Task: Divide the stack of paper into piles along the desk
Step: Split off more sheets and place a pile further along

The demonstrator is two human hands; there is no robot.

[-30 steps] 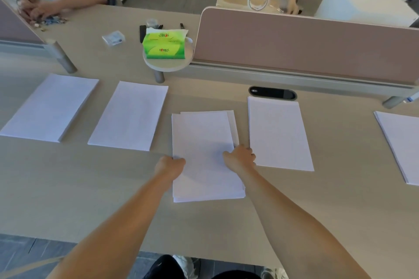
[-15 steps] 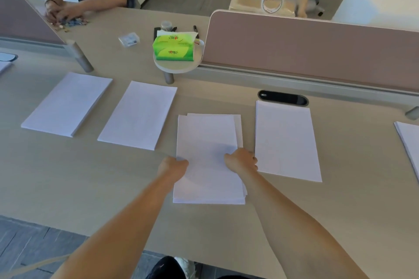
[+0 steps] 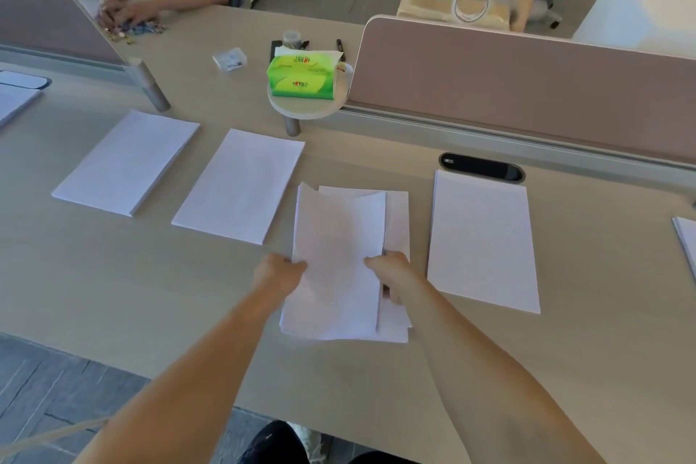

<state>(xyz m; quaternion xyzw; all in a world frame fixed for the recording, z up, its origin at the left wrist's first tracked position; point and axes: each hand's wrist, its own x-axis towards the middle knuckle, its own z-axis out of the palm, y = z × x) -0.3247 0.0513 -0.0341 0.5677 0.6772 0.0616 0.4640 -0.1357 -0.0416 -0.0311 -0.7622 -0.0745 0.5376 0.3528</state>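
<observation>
A bundle of white sheets is raised off the middle pile, bowed between both hands. My left hand grips the bundle's left edge and my right hand grips its right edge. The rest of the middle pile lies flat on the desk beneath. More white piles lie along the desk: one at far left, one left of centre, one right of centre. A pile's edge shows at the right border and another at the left border.
A green tissue pack sits on a small round stand behind the piles. Pink divider screens run along the back, with a black cable port below. Two people sit or stand across the desk; one holds a tape roll.
Both hands, which rested on the flat middle pile, now hold a bundle lifted from it, its edges curling upward. The view has shifted left.
</observation>
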